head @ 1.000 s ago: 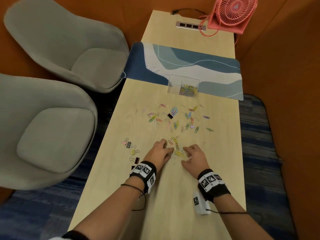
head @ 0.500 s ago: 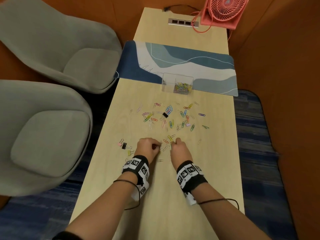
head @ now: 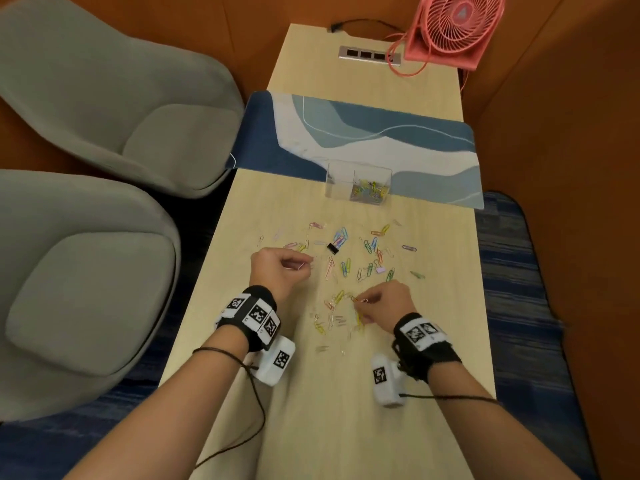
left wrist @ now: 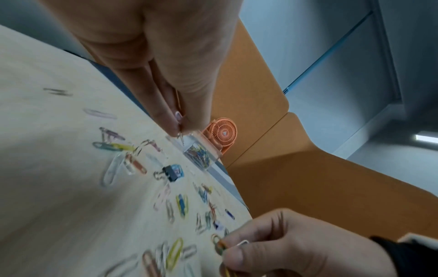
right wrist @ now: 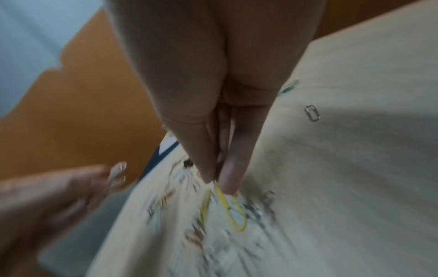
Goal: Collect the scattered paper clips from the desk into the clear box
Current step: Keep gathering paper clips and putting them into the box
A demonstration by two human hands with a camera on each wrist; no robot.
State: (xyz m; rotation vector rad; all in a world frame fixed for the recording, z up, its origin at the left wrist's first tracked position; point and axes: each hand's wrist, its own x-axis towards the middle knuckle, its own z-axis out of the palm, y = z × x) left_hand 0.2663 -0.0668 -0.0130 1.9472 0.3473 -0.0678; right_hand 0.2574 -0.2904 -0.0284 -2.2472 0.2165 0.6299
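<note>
Coloured paper clips lie scattered over the middle of the light wooden desk. The clear box stands beyond them at the edge of the blue mat, with several clips inside. My left hand is lifted a little over the left of the scatter, its thumb and fingers pinching a silver clip. My right hand is lower and to the right, pinching clips picked from a small pile. The right wrist view is blurred, with yellow clips under the fingertips.
A black binder clip lies among the paper clips. A blue and white mat crosses the desk behind the box. A pink fan and a socket strip are at the far end. Two grey chairs stand left of the desk.
My hands were together low on the desk over the near pile. They have parted: the left rose forward and left with a clip, the right shifted right, pinching clips.
</note>
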